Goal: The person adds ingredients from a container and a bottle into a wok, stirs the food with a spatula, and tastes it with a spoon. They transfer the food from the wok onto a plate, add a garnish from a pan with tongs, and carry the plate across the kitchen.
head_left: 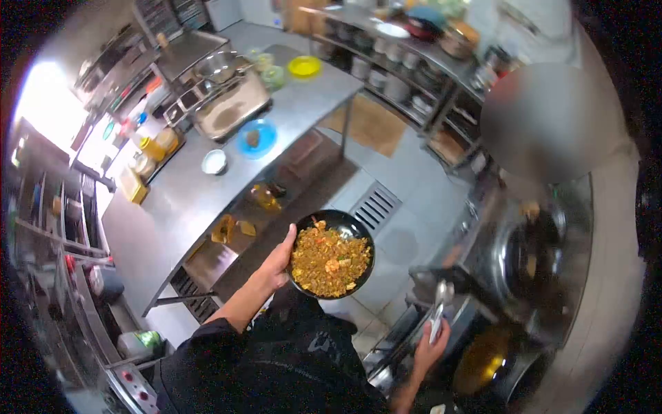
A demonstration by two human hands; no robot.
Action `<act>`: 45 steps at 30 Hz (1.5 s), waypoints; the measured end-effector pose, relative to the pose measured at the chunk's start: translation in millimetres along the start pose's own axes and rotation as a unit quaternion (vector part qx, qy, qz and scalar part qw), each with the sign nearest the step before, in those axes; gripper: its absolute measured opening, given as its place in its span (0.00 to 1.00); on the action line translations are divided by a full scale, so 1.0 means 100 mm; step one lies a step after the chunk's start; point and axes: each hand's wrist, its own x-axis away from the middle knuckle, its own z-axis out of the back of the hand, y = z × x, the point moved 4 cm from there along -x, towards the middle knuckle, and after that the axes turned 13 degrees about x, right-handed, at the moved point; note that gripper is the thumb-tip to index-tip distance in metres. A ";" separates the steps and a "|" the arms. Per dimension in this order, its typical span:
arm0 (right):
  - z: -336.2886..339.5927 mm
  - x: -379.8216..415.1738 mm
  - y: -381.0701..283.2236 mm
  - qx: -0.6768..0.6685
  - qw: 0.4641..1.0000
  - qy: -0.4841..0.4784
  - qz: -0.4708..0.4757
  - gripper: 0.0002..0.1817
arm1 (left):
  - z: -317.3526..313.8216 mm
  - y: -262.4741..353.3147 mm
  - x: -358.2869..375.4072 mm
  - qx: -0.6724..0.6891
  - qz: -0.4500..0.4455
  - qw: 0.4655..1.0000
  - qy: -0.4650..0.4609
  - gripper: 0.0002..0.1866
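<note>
My left hand (278,263) is closed on the rim of a round black bowl (369,243), thumb along the edge, and holds it out in front of my body. Fried rice (325,265) with bits of egg and a few shrimp fills much of the bowl. Lower right, my right hand (431,343) is wrapped round the light handle of a metal ladle (445,293). The ladle's rounded head points away from me, over the edge of the stove side and apart from the bowl. What lies under my left fingers is hidden.
A steel table (181,200) on the left bears a blue plate (256,140), a white bowl (214,162), a metal tray (234,107) and a yellow plate (304,67). On the right are a large wok (531,255) and a pan of oil (483,362). A drain grate (374,207) lies in the floor.
</note>
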 end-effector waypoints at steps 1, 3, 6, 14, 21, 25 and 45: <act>-0.36 -0.22 -0.27 0.004 1.000 -0.014 0.019 0.23 | 0.14 0.28 0.04 0.007 -0.021 0.999 0.028 0.37; -1.21 -0.60 -0.97 0.112 0.959 -0.031 0.259 0.24 | 0.67 0.71 -0.11 0.023 -0.059 0.997 0.040 0.37; -2.33 -0.79 -2.08 0.160 0.887 -0.095 0.422 0.25 | 1.05 1.08 -0.04 0.036 -0.113 0.990 0.077 0.36; -6.14 -0.47 -4.42 0.148 0.766 -0.164 0.604 0.30 | 2.13 2.18 0.01 0.153 -0.190 0.959 0.145 0.36; -7.72 -0.28 -4.89 0.234 0.770 -0.127 0.579 0.18 | 2.47 2.45 0.26 0.189 -0.268 0.927 0.181 0.36; -6.99 -0.51 -4.52 0.080 0.838 -0.131 0.523 0.19 | 1.90 2.48 0.37 0.042 -0.316 0.935 0.154 0.37; 3.89 2.31 1.49 0.518 0.554 0.444 -0.478 0.32 | -1.69 -0.19 0.67 -0.555 -0.412 0.598 -0.406 0.48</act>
